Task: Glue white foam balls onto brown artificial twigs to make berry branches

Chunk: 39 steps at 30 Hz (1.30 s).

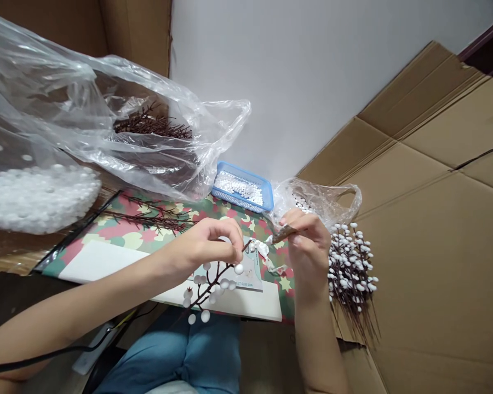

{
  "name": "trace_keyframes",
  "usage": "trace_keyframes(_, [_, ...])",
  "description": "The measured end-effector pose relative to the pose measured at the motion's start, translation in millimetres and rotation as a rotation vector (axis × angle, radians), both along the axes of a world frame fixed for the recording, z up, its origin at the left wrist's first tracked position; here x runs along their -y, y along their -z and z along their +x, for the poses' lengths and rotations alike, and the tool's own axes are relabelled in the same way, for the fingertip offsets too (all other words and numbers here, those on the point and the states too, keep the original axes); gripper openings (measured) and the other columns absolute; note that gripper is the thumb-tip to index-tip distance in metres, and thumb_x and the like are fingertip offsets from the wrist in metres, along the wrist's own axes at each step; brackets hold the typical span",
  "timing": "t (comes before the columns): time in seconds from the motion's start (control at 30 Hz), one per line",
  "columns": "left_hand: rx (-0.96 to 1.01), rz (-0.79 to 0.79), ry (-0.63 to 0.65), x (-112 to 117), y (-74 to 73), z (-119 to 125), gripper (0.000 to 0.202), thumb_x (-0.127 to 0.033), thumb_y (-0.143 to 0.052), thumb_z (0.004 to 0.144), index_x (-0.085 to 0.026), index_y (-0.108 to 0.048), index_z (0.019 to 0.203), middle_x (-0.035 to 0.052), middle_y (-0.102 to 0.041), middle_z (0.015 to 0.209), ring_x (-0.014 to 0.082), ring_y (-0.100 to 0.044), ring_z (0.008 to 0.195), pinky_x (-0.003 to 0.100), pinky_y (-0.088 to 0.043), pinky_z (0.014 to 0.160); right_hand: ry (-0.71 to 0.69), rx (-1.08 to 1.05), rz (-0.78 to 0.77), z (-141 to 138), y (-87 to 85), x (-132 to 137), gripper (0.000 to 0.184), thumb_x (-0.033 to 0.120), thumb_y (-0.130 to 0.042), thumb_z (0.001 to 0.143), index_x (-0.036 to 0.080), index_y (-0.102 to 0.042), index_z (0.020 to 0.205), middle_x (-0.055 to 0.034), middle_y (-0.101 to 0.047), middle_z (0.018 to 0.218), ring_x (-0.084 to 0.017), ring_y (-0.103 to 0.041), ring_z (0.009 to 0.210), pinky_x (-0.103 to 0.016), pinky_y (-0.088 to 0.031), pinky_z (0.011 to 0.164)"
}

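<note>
In my left hand (222,241) I pinch the end of a dark brown twig (201,298) that carries several white balls, angled down over the work surface. My right hand (310,235) is closed on a flat brownish strip (283,234) with a whitish tip, perhaps cardboard; its exact kind is unclear. Between the two hands lies a white, glue-like blob (259,248), close to the twig's tip. Beneath it is a flat box (250,279) printed with "melt glue gun". The strip's tip is near the blob; whether they touch I cannot tell.
Bare brown twigs (152,219) lie on the patterned cover (287,282). A blue basket (268,203) holds white balls. Clear bags hold more balls (36,197) and twigs (152,125). Finished-looking white-balled twigs (351,268) stand at right by cardboard (435,246).
</note>
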State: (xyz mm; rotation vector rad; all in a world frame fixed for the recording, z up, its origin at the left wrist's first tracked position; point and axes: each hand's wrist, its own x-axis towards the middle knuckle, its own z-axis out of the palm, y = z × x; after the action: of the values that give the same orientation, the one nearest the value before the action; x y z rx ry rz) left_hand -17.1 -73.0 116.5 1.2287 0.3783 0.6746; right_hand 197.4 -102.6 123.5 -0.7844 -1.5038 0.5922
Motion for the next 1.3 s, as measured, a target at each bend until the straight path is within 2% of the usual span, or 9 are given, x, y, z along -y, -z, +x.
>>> trace_keyframes(0.1, [-0.003,-0.006,-0.008,0.2,1.9,-2.8,0.011,-0.012,-0.063,0.070,-0.017,-0.064,0.060,-0.0022,-0.053,0.072,0.0109,-0.046,0.069,0.026,-0.032,0.064,0.013,0.033,-0.016,11.1,3.2,-2.9,0.014,0.016,-0.055,0.071,0.024,-0.064,0.077,0.0009,-0.056,0.070,-0.016,-0.052,0.070,-0.030,-0.041,0.065])
trace_keyframes(0.17, [0.000,-0.008,-0.018,0.0,3.2,-5.5,0.012,-0.012,-0.061,0.071,-0.018,-0.064,0.061,-0.0020,-0.053,0.072,0.0111,-0.046,0.070,0.026,-0.032,0.064,0.075,0.160,-0.069,20.2,13.4,-9.1,0.009,0.018,-0.056,0.074,0.024,-0.063,0.077,0.0011,-0.057,0.071,-0.016,-0.053,0.070,-0.031,-0.041,0.067])
trace_keyframes(0.27, [0.000,-0.020,-0.046,-0.6,4.9,-10.0,0.011,-0.013,-0.061,0.069,-0.018,-0.062,0.059,-0.0016,-0.051,0.069,0.0119,-0.045,0.069,0.026,-0.032,0.064,0.198,0.515,-0.158,29.6,42.0,-20.6,0.005,0.019,-0.058,0.076,0.022,-0.062,0.075,0.0003,-0.060,0.074,-0.018,-0.054,0.074,-0.032,-0.040,0.070])
trace_keyframes(0.37, [-0.039,-0.042,-0.086,-1.5,6.4,-14.5,0.010,-0.015,-0.062,0.066,-0.017,-0.060,0.056,-0.0009,-0.050,0.067,0.0128,-0.043,0.068,0.027,-0.032,0.063,0.247,0.883,-0.157,28.2,75.8,-26.7,0.012,0.016,-0.053,0.080,0.021,-0.058,0.072,-0.0013,-0.061,0.071,-0.019,-0.052,0.074,-0.033,-0.039,0.071])
trace_keyframes(0.43, [-0.067,-0.054,-0.112,-2.0,7.2,-17.3,0.010,-0.016,-0.062,0.064,-0.017,-0.059,0.055,-0.0006,-0.049,0.068,0.0133,-0.043,0.068,0.028,-0.031,0.064,0.260,1.047,-0.124,22.7,93.4,-26.1,0.015,0.014,-0.049,0.083,0.021,-0.057,0.072,-0.0020,-0.061,0.070,-0.020,-0.050,0.073,-0.032,-0.038,0.070])
trace_keyframes(0.53, [-0.089,-0.081,-0.135,-2.1,8.5,-21.1,0.011,-0.017,-0.061,0.064,-0.017,-0.057,0.054,-0.0009,-0.048,0.068,0.0131,-0.042,0.068,0.027,-0.030,0.063,0.276,1.192,-0.075,13.8,107.8,-21.5,0.016,0.014,-0.047,0.086,0.021,-0.057,0.074,-0.0025,-0.059,0.070,-0.020,-0.047,0.073,-0.031,-0.036,0.069])
trace_keyframes(0.8, [-0.107,-0.100,-0.148,-1.1,15.4,-24.4,0.012,-0.021,-0.063,0.065,-0.017,-0.056,0.056,-0.0004,-0.046,0.069,0.0138,-0.041,0.070,0.027,-0.031,0.063,0.302,1.348,0.077,5.9,117.4,-12.6,0.017,0.013,-0.048,0.087,0.020,-0.055,0.073,-0.0038,-0.057,0.070,-0.021,-0.043,0.075,-0.033,-0.032,0.068])
trace_keyframes(1.1, [-0.126,-0.114,-0.164,-0.5,14.0,-22.9,0.011,-0.021,-0.062,0.062,-0.017,-0.055,0.055,0.0000,-0.046,0.067,0.0142,-0.041,0.069,0.028,-0.031,0.062,0.281,1.441,0.098,5.2,120.8,-8.5,0.012,0.016,-0.049,0.087,0.020,-0.057,0.078,-0.0054,-0.057,0.073,-0.022,-0.043,0.076,-0.034,-0.030,0.069])
trace_keyframes(1.3, [-0.113,-0.135,-0.165,-1.1,14.2,-20.4,0.012,-0.020,-0.063,0.061,-0.017,-0.055,0.053,-0.0005,-0.046,0.065,0.0138,-0.040,0.067,0.028,-0.030,0.061,0.323,1.464,0.030,2.4,115.3,2.2,0.010,0.025,-0.051,0.090,0.021,-0.060,0.088,-0.0057,-0.062,0.079,-0.023,-0.048,0.081,-0.035,-0.030,0.070])
